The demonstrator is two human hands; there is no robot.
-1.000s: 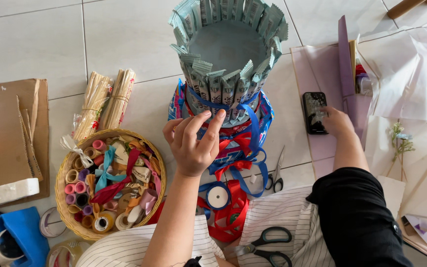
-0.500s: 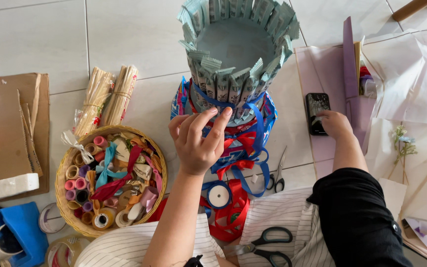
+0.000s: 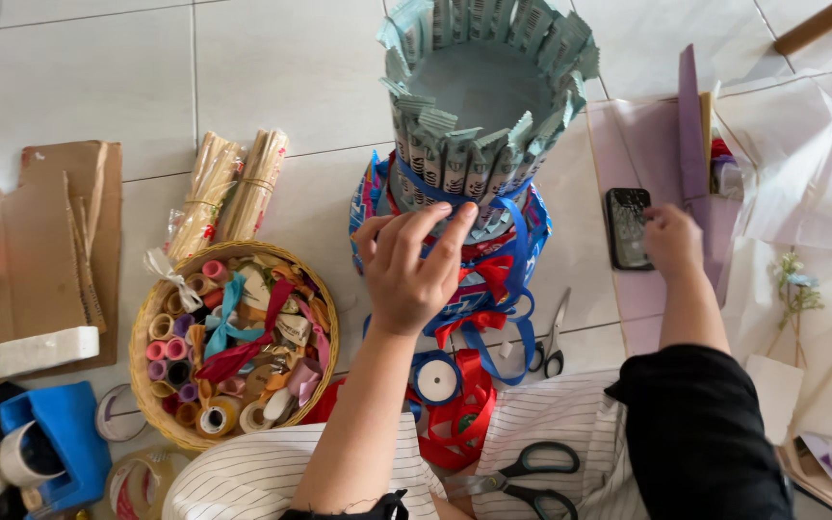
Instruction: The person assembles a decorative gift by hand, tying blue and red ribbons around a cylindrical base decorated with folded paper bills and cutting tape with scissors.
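The left hand [image 3: 414, 274] is seen pressed against the near side of a tall round tower [image 3: 479, 116] built of folded grey-green paper packets, fingers spread and laid on the blue ribbon [image 3: 455, 193] that bands the tower's waist; nothing is clamped, the fingertips only rest on the band. Compared with a second ago, the hand is noted slightly higher and flatter on the ribbon, the fingers fanned wider, while the tower is unmoved, standing upright on the tiled floor at the middle far part of the scene. The right hand [image 3: 671, 241] is found out to the right, on a sheet of lilac paper [image 3: 642, 144], touching or just beside a dark phone [image 3: 626, 227]; whether the fingers are closed cannot be told. Its place is unchanged from the earlier views. The change is read as a smoothing or steadying of the band rather than a fresh grip. At near left a woven basket [image 3: 233, 347] of ribbon rolls is recorded, with bundles of sticks [image 3: 228, 193] beyond it. A blue ribbon spool [image 3: 435, 380] and red ribbon lie near the lap, small scissors [image 3: 551, 347] to the right, larger black scissors [image 3: 527, 477] nearest.
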